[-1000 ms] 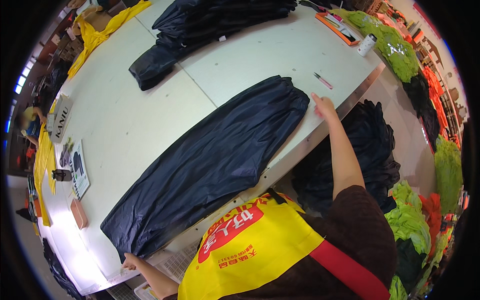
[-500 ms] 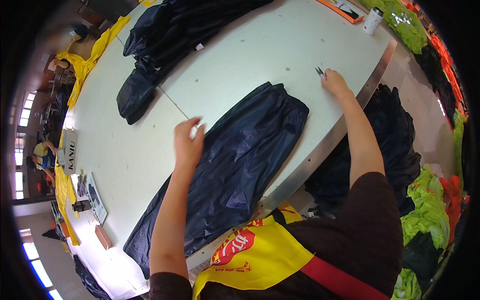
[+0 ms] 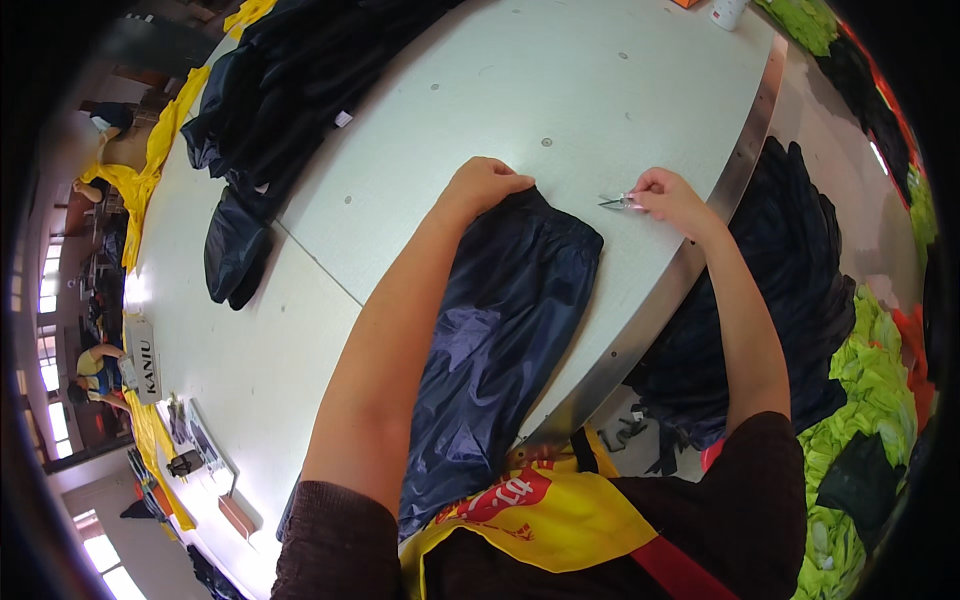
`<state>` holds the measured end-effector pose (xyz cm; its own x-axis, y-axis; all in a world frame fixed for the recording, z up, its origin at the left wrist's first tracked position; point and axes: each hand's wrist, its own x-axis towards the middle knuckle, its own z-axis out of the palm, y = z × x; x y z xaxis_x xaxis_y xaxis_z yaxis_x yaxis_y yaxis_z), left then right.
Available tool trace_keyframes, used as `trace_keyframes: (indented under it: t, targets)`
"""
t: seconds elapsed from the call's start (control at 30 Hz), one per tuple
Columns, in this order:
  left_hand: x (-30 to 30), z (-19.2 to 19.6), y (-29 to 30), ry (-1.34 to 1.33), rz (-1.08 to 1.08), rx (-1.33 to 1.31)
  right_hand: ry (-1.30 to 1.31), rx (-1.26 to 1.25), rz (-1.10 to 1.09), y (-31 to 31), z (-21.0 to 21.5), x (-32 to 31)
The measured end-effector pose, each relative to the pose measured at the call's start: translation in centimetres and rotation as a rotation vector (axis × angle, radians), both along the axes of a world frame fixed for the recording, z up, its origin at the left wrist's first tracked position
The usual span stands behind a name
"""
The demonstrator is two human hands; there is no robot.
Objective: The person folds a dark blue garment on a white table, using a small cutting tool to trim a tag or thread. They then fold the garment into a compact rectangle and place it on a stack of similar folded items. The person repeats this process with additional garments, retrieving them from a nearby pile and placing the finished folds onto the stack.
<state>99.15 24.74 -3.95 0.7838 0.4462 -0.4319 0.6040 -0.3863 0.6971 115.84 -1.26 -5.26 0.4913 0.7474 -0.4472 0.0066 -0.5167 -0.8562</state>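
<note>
A pair of dark navy trousers (image 3: 500, 310) in thin shiny cloth lies on the pale table before me, its gathered elastic waistband at the far end. My left hand (image 3: 487, 187) pinches the far left corner of that waistband, fingers closed; the fingertips partly hide the cloth there. To the right, just beyond the waistband, my right hand (image 3: 672, 203) grips small thread snips (image 3: 619, 203) above the tabletop. The blades point left, toward the waistband, and are apart from the cloth.
A heap of dark garments (image 3: 300, 80) covers the table's far left. Another dark pile (image 3: 760, 300) lies beyond the metal table edge (image 3: 690, 260) on the right, near lime-green cloth (image 3: 870, 400). A white box (image 3: 143, 360) stands at left. Another person (image 3: 100, 370) sits beyond it.
My left hand has moved away and right onto the waistband corner and closed on it. My right hand has brought the snips nearer the waistband. The view has shifted a little.
</note>
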Motion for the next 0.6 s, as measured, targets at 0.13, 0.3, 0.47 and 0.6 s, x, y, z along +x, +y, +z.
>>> trace_keyframes:
  t: [0.13,0.3,0.47,0.6]
  targets:
    - [0.3,0.9,0.2,-0.016,0.049,-0.179,-0.438,0.157,0.149,-0.2,0.1,-2.5]
    - [-0.7,0.0,0.3,-0.160,0.155,-0.187,-0.791,-0.132,0.422,-0.1,-0.3,-2.7]
    - [-1.7,-0.4,-0.4,-0.236,0.207,-0.110,-0.632,0.042,0.333,3.5,5.2,-4.2]
    - [-2.2,-0.8,-0.8,-0.282,0.267,-0.117,-0.861,0.046,0.366,7.2,6.2,-5.5]
